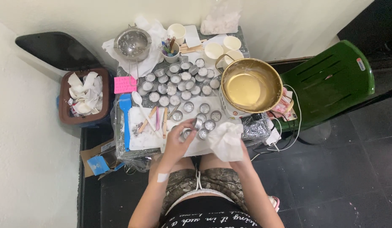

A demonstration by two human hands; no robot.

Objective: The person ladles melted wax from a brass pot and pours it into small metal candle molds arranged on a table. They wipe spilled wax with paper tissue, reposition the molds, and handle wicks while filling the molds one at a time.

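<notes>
Left to right. Waste bin (84, 98), full of crumpled paper, well apart from the work. Left hand (179, 141): grip closed round a small metal cup (197, 123), held just above the surface (139, 139) at its near edge. Loose cups (203, 133) lie just beside it; risk: a slip or elbow nudge scatters them. Right hand (236, 154): largely hidden under crumpled white tissue (226, 141), grip apparently closed on it. Gold pot (251, 86) of yellow liquid stands near; risk: trailing tissue or a wrist could tip or dip into it.

Pot (251, 86) right of cups (179, 82); bin (84, 97) left.
</notes>
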